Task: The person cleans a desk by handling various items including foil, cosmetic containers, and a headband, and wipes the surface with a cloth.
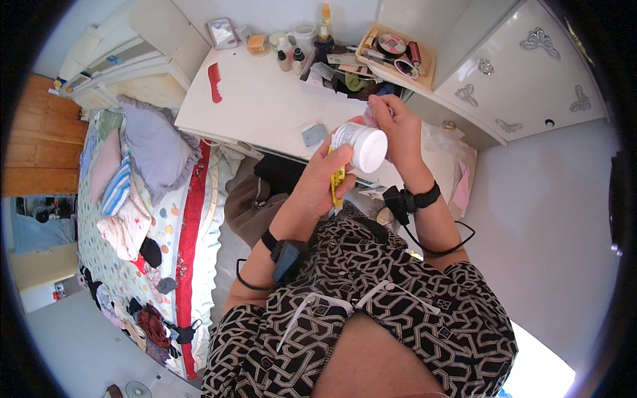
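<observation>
My left hand (322,176) grips a round white plastic jar (367,148) with printed writing on its side, tilted so that its smooth white end faces me. In the same hand, below the jar, is a yellow strip with dark print (337,186); I cannot tell exactly what it is. My right hand (400,127) pinches a pink and grey cloth (370,117) close behind the jar. Part of this cloth is hidden by the jar and the fingers. Both hands are above the front of a white dressing table (254,99).
An open box of small cloths (318,88) and a wooden tray of cosmetics (425,72) stand at the back. Several bottles (284,60), a red comb (214,82) and a grey-blue packet (314,135) are on the tabletop. A bed (169,219) with pillows and clothes is left; a cabinet (507,74) is right.
</observation>
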`<state>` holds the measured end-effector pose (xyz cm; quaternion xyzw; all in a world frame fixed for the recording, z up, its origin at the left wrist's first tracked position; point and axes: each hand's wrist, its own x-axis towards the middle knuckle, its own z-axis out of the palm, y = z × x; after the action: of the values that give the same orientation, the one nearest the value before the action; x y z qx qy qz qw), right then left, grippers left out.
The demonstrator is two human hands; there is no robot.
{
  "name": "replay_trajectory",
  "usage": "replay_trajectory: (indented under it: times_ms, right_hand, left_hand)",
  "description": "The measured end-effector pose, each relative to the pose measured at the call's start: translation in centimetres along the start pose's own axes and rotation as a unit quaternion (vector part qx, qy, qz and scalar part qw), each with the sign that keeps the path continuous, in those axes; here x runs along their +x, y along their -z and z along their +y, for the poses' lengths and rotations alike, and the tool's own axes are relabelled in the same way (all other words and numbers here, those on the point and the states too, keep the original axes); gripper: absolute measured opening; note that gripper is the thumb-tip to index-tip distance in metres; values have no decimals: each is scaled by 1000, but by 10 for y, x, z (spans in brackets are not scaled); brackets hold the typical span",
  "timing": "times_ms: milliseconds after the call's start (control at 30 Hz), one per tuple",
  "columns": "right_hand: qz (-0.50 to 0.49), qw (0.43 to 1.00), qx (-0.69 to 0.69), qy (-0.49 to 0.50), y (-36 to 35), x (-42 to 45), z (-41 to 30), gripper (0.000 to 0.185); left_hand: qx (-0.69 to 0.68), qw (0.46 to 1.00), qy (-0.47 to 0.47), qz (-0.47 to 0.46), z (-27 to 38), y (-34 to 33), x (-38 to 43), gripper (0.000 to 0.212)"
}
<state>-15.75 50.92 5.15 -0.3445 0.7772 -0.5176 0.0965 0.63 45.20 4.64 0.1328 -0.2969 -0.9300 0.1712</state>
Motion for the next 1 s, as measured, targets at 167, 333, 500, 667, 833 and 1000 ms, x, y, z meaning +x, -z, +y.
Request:
replay_trajectory:
  times_ms: [167, 333, 500, 667, 833, 1000]
  right_hand:
    - [25, 969, 239, -58, 20, -1, -5, 27]
    - [74, 972, 207, 87, 17, -32, -35, 18]
    - [21, 966, -88, 242, 0, -39, -39, 12]
    - [38, 986, -96, 127, -6, -21, -19, 15]
    - [7, 996, -81, 32, 5, 0, 25, 21]
    - [25, 998, 47, -29, 23, -4, 23, 23]
  left_hand:
    - [-66, 998, 15, 5, 2, 1, 1, 55]
    - [-44, 996, 52, 63, -5, 12, 5, 44]
    - [26, 996, 33, 73, -24, 12, 10, 30]
    - [37, 991, 64, 111, -13, 4, 4, 48]
    - [75, 994, 44, -65, -12, -17, 2, 62]
    - [-44, 995, 78, 51, -2, -7, 5, 60]
